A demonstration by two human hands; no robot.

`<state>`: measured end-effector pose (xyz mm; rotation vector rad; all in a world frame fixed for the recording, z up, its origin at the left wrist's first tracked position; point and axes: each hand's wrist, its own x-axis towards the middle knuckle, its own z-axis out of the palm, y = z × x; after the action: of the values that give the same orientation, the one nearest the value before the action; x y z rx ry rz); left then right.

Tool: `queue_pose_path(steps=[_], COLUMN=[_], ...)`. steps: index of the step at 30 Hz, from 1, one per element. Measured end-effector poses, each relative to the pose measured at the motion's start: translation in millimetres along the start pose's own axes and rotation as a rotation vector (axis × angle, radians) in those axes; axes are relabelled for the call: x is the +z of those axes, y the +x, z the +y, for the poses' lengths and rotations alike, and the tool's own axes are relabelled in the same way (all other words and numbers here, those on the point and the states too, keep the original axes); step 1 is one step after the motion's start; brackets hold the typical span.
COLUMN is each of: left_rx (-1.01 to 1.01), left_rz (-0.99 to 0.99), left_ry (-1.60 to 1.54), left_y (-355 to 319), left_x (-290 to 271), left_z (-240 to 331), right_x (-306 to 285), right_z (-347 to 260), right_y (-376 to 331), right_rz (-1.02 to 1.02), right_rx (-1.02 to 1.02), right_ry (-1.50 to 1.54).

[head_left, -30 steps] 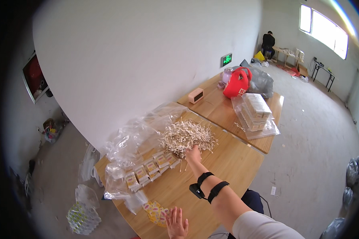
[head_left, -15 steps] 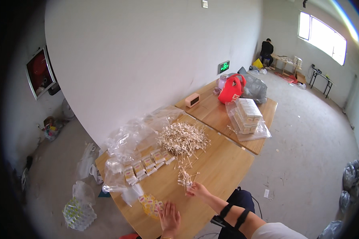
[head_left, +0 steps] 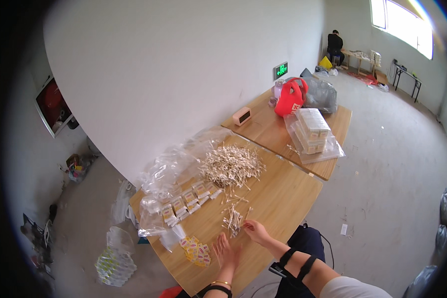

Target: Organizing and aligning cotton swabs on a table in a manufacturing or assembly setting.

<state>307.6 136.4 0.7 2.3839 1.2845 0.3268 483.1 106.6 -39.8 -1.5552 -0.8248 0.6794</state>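
A small bunch of cotton swabs [head_left: 232, 219] lies on the wooden table [head_left: 278, 198] in front of me. My right hand [head_left: 256, 232] is at its right side, thumb and fingers pinched together. One swab sticks up by those fingertips; whether they grip it is unclear. Just below the bunch, my left hand [head_left: 226, 252] is open, fingers stretched toward the swabs and slightly blurred. Left of that hand lie several yellow-and-white printed cards [head_left: 195, 251], overlapping. A large heap of loose cotton swabs [head_left: 233, 165] spreads farther back.
Small filled packets [head_left: 189, 197] stand in a row beside crumpled clear plastic [head_left: 166, 171]. On the adjoining table are a pink clock [head_left: 242, 116], a red bag [head_left: 290, 98] and stacked white packs [head_left: 313, 130]. Another person [head_left: 335, 45] sits far off by the wall.
My left hand has moved right, away from the yellow cards and toward the small bunch of swabs. My right hand has shifted to the bunch's right side. The view has tilted slightly.
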Motion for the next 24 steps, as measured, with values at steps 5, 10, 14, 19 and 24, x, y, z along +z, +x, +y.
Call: queue_pose_path(steps=[5,10,14,19,24], left_rx=[-0.103,-0.148,-0.034,0.045,0.223], left_rz=[0.009,0.077,0.164,0.130,0.261], left_ry=[-0.010,0.122,0.161,0.025,-0.074], left_y=[50,73,74,60,28], left_x=[-9,1,12,4,-9], left_z=[32,37,20,-2,-20], right_x=[6,-21,-17,-26,-33], right_z=[-31,-61,-71,-53,-47], right_y=[26,54,80,85,47], right_rz=[-0.045,-0.298,-0.550,-0.576,-0.420], right_rx=[-0.029,-0.399,-0.607,-0.644,-0.684], right_ry=[-0.542,-0.874,-0.944,-0.934,-0.800])
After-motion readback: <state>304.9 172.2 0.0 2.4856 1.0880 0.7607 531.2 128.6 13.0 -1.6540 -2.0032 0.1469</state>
